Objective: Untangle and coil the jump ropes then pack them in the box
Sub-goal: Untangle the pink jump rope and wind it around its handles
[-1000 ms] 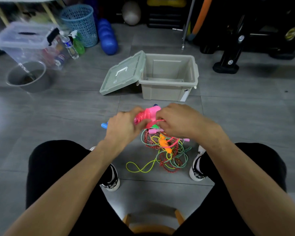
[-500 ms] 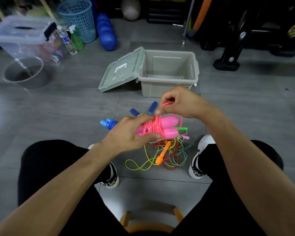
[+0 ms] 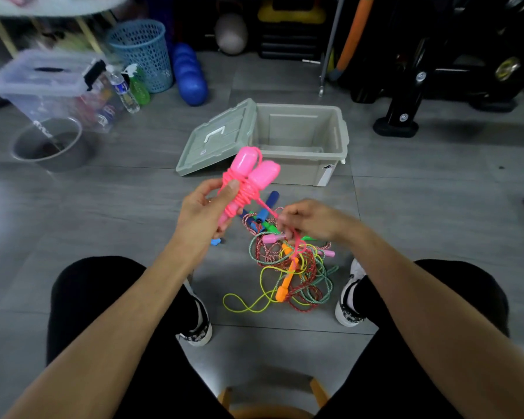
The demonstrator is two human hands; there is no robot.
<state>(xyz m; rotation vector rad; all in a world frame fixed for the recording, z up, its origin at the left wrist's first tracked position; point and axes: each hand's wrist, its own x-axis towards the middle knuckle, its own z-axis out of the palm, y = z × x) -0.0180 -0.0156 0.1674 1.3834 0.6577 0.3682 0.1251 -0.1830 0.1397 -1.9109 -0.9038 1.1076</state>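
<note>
Gripping pink jump rope (image 3: 248,182), left hand (image 3: 203,210); no legible writing.

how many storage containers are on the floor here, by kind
Grey box with its lid open: 1
Clear plastic bin with a lid: 1
Blue mesh basket: 1
Metal pot: 1
Total: 4
</note>
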